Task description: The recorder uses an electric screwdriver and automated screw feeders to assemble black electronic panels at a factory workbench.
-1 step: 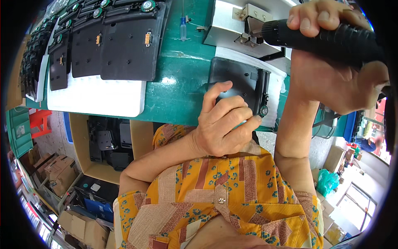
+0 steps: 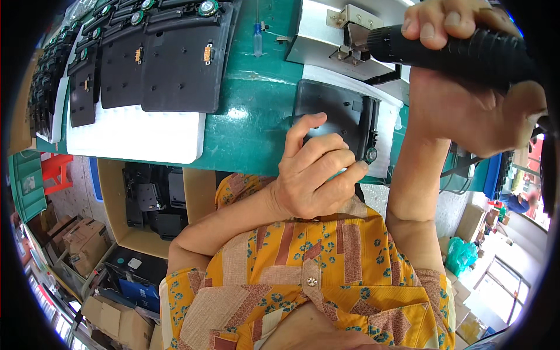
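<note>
My right hand is wrapped round a black cylindrical electric screwdriver, raised at the upper right. Its ribbed collar faces left, in front of a metal bracket on a silver fixture; no bit shows. A black plastic panel lies on white foam at the table's near edge, with a black strip and a small round part along its right side. Over the panel's near part is my left hand, fingers curled in and one finger sticking out. Its thumb and whatever it may hold are hidden.
Several similar black panels rest on a white foam slab at the left of the green table. A blue-handled screwdriver lies behind. Below the table stands a cardboard box of black parts.
</note>
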`<state>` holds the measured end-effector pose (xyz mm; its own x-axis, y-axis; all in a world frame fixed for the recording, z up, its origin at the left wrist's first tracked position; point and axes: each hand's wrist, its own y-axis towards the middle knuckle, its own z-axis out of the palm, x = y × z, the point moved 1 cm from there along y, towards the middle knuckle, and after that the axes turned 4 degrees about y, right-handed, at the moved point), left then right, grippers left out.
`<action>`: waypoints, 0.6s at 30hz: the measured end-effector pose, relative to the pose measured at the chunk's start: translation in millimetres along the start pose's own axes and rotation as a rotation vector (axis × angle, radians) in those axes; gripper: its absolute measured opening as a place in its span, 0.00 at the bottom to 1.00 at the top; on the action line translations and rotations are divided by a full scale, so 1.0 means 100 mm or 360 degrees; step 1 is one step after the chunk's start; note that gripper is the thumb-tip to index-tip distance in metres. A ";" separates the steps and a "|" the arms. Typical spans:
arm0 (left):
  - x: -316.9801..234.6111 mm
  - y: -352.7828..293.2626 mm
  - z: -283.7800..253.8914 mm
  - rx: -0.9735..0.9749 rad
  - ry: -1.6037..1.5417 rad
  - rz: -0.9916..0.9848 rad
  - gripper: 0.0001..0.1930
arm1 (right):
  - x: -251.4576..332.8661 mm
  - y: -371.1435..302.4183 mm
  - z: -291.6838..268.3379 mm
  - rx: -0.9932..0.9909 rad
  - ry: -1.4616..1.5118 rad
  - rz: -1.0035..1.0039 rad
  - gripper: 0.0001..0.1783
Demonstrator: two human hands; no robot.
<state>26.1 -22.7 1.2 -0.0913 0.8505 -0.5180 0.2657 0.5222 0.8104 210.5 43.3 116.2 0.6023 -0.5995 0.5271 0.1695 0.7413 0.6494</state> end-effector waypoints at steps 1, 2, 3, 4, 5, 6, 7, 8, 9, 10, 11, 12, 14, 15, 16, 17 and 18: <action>0.00 0.00 0.00 -0.0011 0.0009 0.0008 0.08 | 0.00 0.00 -0.02 -0.0017 0.0012 -0.0011 0.41; 0.00 -0.02 0.00 -0.0007 0.0006 0.0011 0.08 | -0.04 -0.02 0.01 -0.0035 0.0023 -0.0023 0.41; 0.00 -0.06 0.00 0.0015 0.0025 0.0029 0.10 | 0.03 -0.04 -0.03 -0.0056 0.0030 -0.0034 0.41; 0.01 -0.08 0.00 0.0034 0.0045 0.0047 0.12 | 0.05 -0.06 -0.02 -0.0076 0.0037 -0.0044 0.41; 0.03 -0.08 -0.01 0.0056 0.0055 0.0072 0.14 | 0.09 -0.11 0.01 -0.0100 0.0041 -0.0054 0.40; 0.04 -0.08 -0.01 0.0064 0.0039 0.0068 0.14 | 0.15 -0.16 0.02 -0.0128 0.0041 -0.0063 0.40; 0.03 -0.08 -0.01 0.0069 0.0044 0.0076 0.15 | 0.18 -0.18 -0.01 -0.0162 0.0033 -0.0070 0.40; 0.03 -0.08 -0.01 0.0076 0.0044 0.0080 0.16 | 0.36 -0.31 0.06 -0.0201 0.0023 -0.0077 0.40; 0.04 -0.07 -0.04 0.0136 0.0045 0.0086 0.17 | 0.35 -0.34 0.02 -0.0244 0.0010 -0.0082 0.40; 0.05 -0.07 -0.04 0.0160 0.0065 0.0103 0.18 | 0.36 -0.45 0.12 -0.0286 0.0002 -0.0080 0.40; 0.06 -0.08 -0.02 0.0164 0.0092 0.0135 0.18 | 0.44 -0.53 0.11 -0.0331 -0.0007 -0.0077 0.40; 0.05 -0.09 -0.01 0.0169 0.0120 0.0165 0.18 | 0.43 -0.62 0.17 -0.0377 -0.0014 -0.0074 0.40; 0.06 -0.06 -0.02 0.0243 0.0150 0.0167 0.18 | 0.49 -0.77 0.24 -0.0459 -0.0025 -0.0084 0.40; 0.05 -0.06 -0.01 0.0303 0.0209 0.0184 0.19 | 0.56 -0.82 0.21 -0.0498 -0.0025 -0.0088 0.40; 0.06 -0.06 0.02 0.0318 0.0193 0.0175 0.19 | 0.53 -0.88 0.25 -0.0535 -0.0023 -0.0098 0.40; 0.07 -0.07 0.05 0.0312 0.0250 0.0219 0.19 | 0.54 -0.93 0.24 -0.0571 -0.0018 -0.0107 0.40; 0.09 -0.08 0.08 0.0304 0.0310 0.0265 0.19 | 0.59 -0.96 0.17 -0.0589 -0.0021 -0.0107 0.40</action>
<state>30.7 -19.9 -11.5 -0.2088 0.9289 -0.3057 0.4660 0.3693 0.8040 216.9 -68.1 94.2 0.5704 -0.6528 0.4986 0.4802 0.7575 0.4423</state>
